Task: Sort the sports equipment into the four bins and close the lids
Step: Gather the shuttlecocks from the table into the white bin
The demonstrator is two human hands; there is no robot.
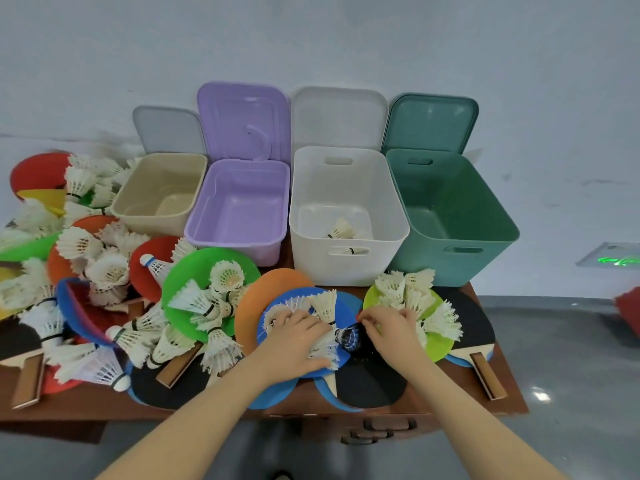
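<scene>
Four open bins stand along the wall: beige bin (152, 216), purple bin (239, 237), white bin (346, 261) and green bin (457, 258), lids leaning up behind them. A white shuttlecock (341, 230) lies in the white bin. My left hand (296, 336) grips white shuttlecocks (323, 308) on a blue paddle (346, 303). My right hand (389, 323) reaches into white shuttlecocks (408, 289) on a lime disc (438, 344), fingers curled. A dark shuttlecock (349, 336) lies between my hands.
Many shuttlecocks, coloured discs and wooden-handled paddles cover the brown table (86, 398) at left, among them a green disc (194, 271) and an orange disc (273, 282). A black paddle (472, 323) lies at right near the table edge. Grey floor lies beyond.
</scene>
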